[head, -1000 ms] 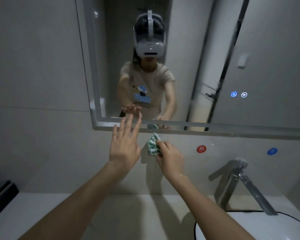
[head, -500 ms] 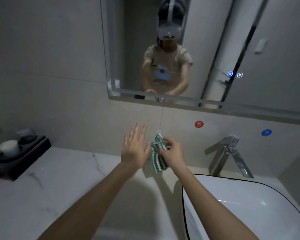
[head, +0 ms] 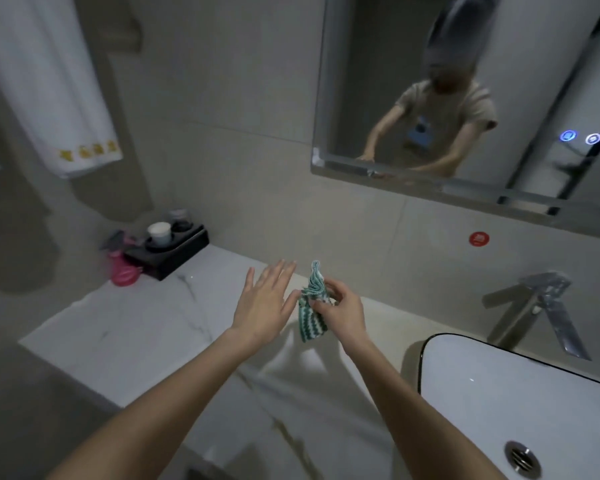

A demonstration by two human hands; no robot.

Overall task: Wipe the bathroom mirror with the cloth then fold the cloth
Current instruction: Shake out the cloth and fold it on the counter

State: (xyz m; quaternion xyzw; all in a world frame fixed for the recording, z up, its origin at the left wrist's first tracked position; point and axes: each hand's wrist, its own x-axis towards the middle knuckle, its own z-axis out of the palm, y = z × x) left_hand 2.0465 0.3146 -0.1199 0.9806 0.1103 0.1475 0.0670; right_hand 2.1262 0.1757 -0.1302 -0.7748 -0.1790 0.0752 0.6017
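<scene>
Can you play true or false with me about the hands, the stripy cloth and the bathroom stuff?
1. The right hand pinches the stripy cloth. True.
2. The left hand grips the faucet. False: it is open beside the cloth, holding nothing.
3. The cloth lies in the sink. False: it is held above the counter.
4. A white towel hangs on the left. True.
5. The pink thing sits by the black tray. True.

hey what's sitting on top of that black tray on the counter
On the black tray stand a white cup and a darker cup behind it. Their contents can't be seen; pink items lie beside it.
</scene>
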